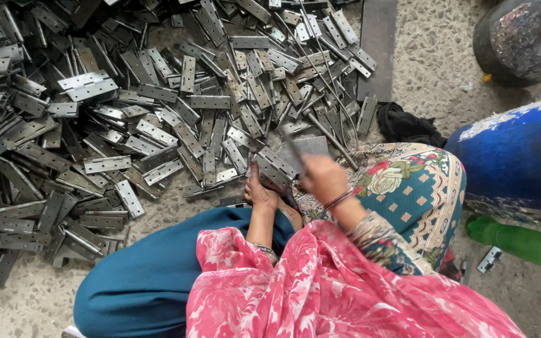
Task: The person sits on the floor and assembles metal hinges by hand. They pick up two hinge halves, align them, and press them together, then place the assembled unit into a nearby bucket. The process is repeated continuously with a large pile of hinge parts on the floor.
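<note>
Countless metal hinges [158, 112] litter the speckled concrete floor [433, 69] — both hands [292, 181] grip one hinge [277, 168].

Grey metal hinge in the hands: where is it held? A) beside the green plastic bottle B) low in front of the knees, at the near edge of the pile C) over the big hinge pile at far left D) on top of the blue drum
B: the left hand grips the grey metal hinge at the near edge of the hinge pile, with the blurred right hand beside it.
</note>
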